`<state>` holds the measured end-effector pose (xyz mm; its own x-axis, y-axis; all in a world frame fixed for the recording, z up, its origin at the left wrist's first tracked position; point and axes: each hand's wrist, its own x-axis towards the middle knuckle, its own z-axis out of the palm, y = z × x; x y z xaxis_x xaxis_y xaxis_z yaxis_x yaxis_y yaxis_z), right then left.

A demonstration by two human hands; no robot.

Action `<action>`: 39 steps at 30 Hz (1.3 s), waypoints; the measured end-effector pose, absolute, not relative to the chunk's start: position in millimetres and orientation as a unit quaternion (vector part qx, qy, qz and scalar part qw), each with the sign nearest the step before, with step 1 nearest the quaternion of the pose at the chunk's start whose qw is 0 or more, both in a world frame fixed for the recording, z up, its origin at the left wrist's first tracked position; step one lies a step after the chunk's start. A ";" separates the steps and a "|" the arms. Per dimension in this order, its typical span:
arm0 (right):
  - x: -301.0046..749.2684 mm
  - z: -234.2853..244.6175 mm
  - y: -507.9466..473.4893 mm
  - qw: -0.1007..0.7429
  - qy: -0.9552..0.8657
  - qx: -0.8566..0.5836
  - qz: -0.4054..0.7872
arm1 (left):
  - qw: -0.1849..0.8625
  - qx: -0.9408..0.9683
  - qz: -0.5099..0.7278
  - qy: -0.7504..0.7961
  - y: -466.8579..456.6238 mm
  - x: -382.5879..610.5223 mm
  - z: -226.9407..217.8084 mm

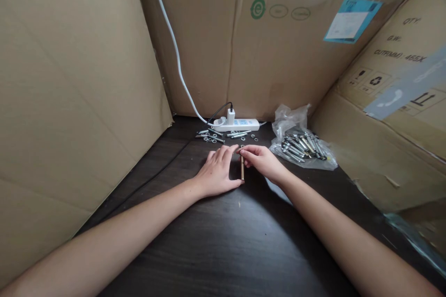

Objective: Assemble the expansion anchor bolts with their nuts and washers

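Note:
A metal expansion bolt stands between my hands, its length running toward me just above the dark table. My left hand spans it, thumb against the near end and index finger reaching to the far end. From the right, my right hand is closed in a pinch at the bolt's far end. Whether a nut or washer sits in that pinch is hidden by the fingers. Just beyond my hands lie several loose bolts and washers.
A clear plastic bag of several expansion bolts lies at the right. Behind, a white power strip holds a charger with a black cable. Cardboard boxes wall the dark table on three sides.

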<state>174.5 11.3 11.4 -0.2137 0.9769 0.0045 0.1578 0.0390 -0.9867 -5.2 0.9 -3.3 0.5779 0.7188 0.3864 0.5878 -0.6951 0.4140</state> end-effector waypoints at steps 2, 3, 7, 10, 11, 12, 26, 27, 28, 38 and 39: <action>173.7 11.1 10.7 0.404 -0.611 -0.472 0.491 | 0.122 0.881 0.266 0.372 0.8 -5.0 -3.2; 173.1 11.0 10.4 0.402 -0.615 -0.470 0.488 | 0.125 0.881 0.264 0.372 0.7 -4.9 -3.1; 170.4 10.6 9.4 0.403 -0.616 -0.472 0.485 | 0.139 0.874 0.271 0.379 0.7 -4.9 -3.1; 168.8 9.7 9.2 0.411 -0.615 -0.466 0.484 | 0.150 0.871 0.272 0.382 2.0 -5.2 -3.9; 168.4 9.1 9.1 0.415 -0.616 -0.461 0.486 | 0.153 0.871 0.269 0.381 2.6 -5.4 -4.2; 167.9 8.3 8.9 0.421 -0.616 -0.454 0.487 | 0.156 0.872 0.267 0.380 3.2 -5.5 -4.5; 164.4 10.9 4.0 0.454 -0.599 -0.412 0.515 | 0.211 0.867 0.266 0.366 2.9 -6.6 -0.5; 164.3 10.2 4.2 0.455 -0.594 -0.412 0.520 | 0.213 0.866 0.267 0.365 2.7 -6.5 -0.3; 164.2 9.1 4.4 0.456 -0.591 -0.411 0.524 | 0.214 0.866 0.267 0.364 2.6 -6.5 0.0; 174.2 14.1 5.8 0.398 -0.609 -0.426 0.537 | 0.186 0.870 0.270 0.370 3.1 -6.5 -1.0; 178.3 15.7 7.4 0.389 -0.604 -0.433 0.545 | 0.180 0.868 0.273 0.374 3.6 -6.4 -1.9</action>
<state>178.3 7.4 15.7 -0.3231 0.9464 -0.0019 0.1000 0.0321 -0.9945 -6.4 3.6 -1.9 0.5708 0.7476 0.3396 0.5505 -0.6553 0.5172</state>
